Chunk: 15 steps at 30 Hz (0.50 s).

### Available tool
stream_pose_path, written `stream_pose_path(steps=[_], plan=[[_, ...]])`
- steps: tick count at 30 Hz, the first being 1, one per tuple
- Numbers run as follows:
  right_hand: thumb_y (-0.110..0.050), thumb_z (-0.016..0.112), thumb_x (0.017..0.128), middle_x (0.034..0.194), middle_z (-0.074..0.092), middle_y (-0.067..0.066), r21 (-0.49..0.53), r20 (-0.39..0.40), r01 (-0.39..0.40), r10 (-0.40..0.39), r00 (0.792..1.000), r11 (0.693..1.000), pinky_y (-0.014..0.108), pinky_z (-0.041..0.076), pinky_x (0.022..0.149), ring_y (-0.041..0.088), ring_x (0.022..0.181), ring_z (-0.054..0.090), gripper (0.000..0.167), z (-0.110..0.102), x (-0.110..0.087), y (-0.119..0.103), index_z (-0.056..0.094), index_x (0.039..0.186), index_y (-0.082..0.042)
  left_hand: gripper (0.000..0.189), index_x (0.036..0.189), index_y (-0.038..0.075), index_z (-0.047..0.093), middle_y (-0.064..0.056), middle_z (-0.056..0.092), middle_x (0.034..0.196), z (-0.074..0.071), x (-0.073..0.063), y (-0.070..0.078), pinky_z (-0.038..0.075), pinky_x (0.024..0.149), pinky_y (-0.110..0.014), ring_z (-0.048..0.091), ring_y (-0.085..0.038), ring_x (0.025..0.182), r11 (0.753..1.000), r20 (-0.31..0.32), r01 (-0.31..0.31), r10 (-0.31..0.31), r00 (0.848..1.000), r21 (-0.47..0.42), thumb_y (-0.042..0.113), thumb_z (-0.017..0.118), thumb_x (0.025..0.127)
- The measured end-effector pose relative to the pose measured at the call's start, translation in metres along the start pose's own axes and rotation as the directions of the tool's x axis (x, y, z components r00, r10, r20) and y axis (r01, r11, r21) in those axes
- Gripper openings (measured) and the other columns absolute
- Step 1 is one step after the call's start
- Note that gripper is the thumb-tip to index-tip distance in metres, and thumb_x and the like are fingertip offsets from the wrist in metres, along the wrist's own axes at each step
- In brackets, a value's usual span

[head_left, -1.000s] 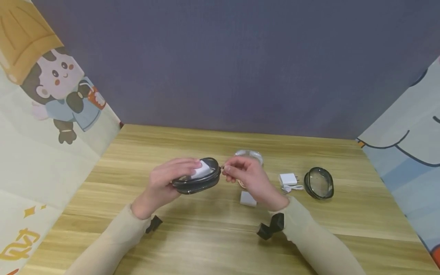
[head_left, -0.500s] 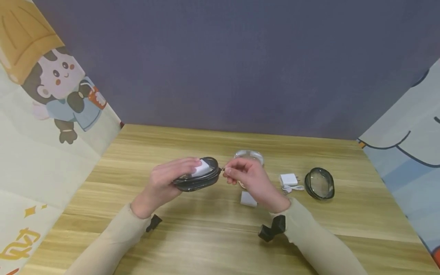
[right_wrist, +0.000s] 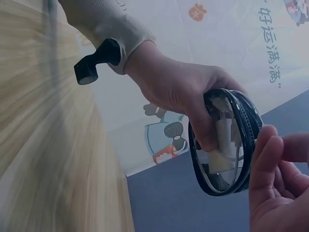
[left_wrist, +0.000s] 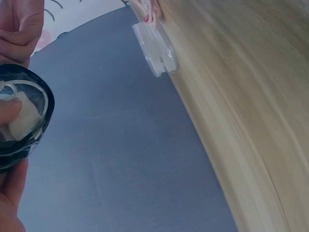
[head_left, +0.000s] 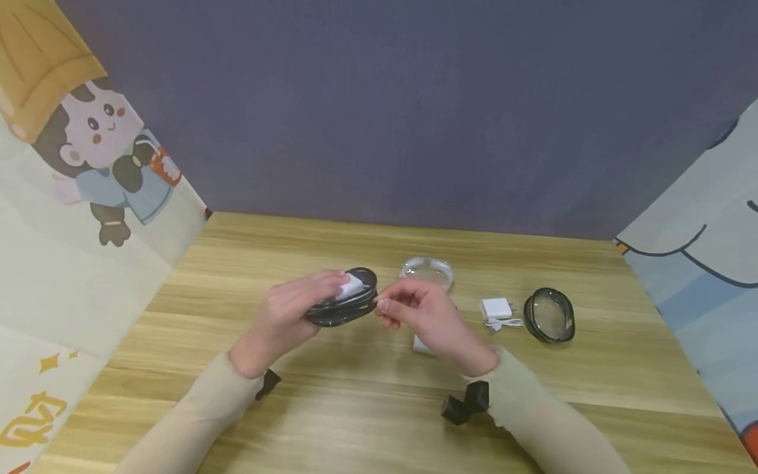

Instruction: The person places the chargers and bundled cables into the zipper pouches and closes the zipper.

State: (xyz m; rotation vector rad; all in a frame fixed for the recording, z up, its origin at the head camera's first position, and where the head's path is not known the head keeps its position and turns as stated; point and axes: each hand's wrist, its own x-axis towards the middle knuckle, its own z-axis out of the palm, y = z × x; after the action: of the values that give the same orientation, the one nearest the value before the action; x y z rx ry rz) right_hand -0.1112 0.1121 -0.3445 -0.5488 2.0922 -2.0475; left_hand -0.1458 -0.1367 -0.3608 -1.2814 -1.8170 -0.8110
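My left hand (head_left: 290,313) grips a small oval zip pouch (head_left: 343,312), clear-faced with black trim, above the middle of the table. A white charger (right_wrist: 221,162) and a white cable (left_wrist: 42,92) show through its clear face in the wrist views, with the left thumb lying over that face. At the pouch's right end, my right hand (head_left: 429,319) pinches the zipper pull, which the fingertips mostly hide. Zipper teeth (right_wrist: 248,123) run along the pouch's side in the right wrist view; how far they are closed I cannot tell.
Behind the right hand lies a clear, white-edged pouch (head_left: 447,270). A white block (head_left: 422,345) is partly hidden below that hand. Farther right are a white charger (head_left: 495,308), a bundled white cable (head_left: 503,324) and another black-trimmed clear pouch (head_left: 551,316) on the wooden table (head_left: 355,408).
My right hand has shifted slightly left and come closer to the pouch's end. The pouch has tilted and risen a little in my left hand.
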Motion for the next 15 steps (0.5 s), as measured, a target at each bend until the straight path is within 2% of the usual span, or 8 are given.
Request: stream_pose_path(steps=[3, 6, 10, 15], plan=[[-0.001, 0.065, 0.093, 0.086, 0.07, 0.014, -0.004, -0.017, 0.002, -0.002, 1.0, 1.0, 0.027, 0.057, 0.064, 0.015, 0.07, 0.064, 0.008, 0.0009, 0.0006, -0.0003, 0.068, 0.098, 0.006, 0.032, 0.105, 0.001, 0.071, -0.013, 0.073, 0.109, 0.0015, -0.0008, -0.0015, 0.057, 0.087, -0.037, 0.072, -0.031, 0.095, 0.998, 0.004, 0.043, -0.043, 0.999, -0.034, -0.005, 0.071, 0.073], [-0.001, 0.064, 0.094, 0.087, 0.069, 0.017, 0.024, -0.037, 0.01, -0.009, 0.999, 1.0, 0.026, 0.055, 0.064, 0.015, 0.07, 0.063, 0.009, 0.0007, 0.0022, 0.002, 0.067, 0.097, 0.008, 0.037, 0.105, 0.002, 0.07, -0.012, 0.073, 0.11, 0.0028, -0.0019, -0.003, 0.056, 0.091, -0.036, 0.071, -0.03, 0.096, 0.994, 0.0, 0.083, -0.084, 0.997, -0.076, -0.007, 0.074, 0.07], [-0.002, 0.064, 0.095, 0.089, 0.065, 0.028, 0.062, -0.04, 0.017, -0.015, 0.999, 0.998, 0.025, 0.054, 0.064, 0.014, 0.07, 0.062, 0.011, 0.0003, 0.0041, 0.0048, 0.066, 0.096, 0.009, 0.038, 0.106, 0.002, 0.07, -0.012, 0.072, 0.11, 0.0039, -0.0038, -0.005, 0.054, 0.094, -0.036, 0.07, -0.031, 0.098, 0.979, -0.012, 0.124, -0.128, 0.992, -0.164, -0.007, 0.075, 0.069], [-0.002, 0.064, 0.095, 0.091, 0.062, 0.033, 0.078, -0.04, 0.014, -0.011, 0.999, 0.997, 0.025, 0.054, 0.066, 0.014, 0.072, 0.062, 0.011, 0.0009, 0.0044, 0.0062, 0.065, 0.096, 0.009, 0.033, 0.104, 0.0, 0.07, -0.014, 0.072, 0.108, 0.0054, -0.0052, -0.0055, 0.053, 0.096, -0.037, 0.068, -0.031, 0.101, 0.942, -0.035, 0.172, -0.19, 0.981, -0.29, -0.005, 0.074, 0.072]])
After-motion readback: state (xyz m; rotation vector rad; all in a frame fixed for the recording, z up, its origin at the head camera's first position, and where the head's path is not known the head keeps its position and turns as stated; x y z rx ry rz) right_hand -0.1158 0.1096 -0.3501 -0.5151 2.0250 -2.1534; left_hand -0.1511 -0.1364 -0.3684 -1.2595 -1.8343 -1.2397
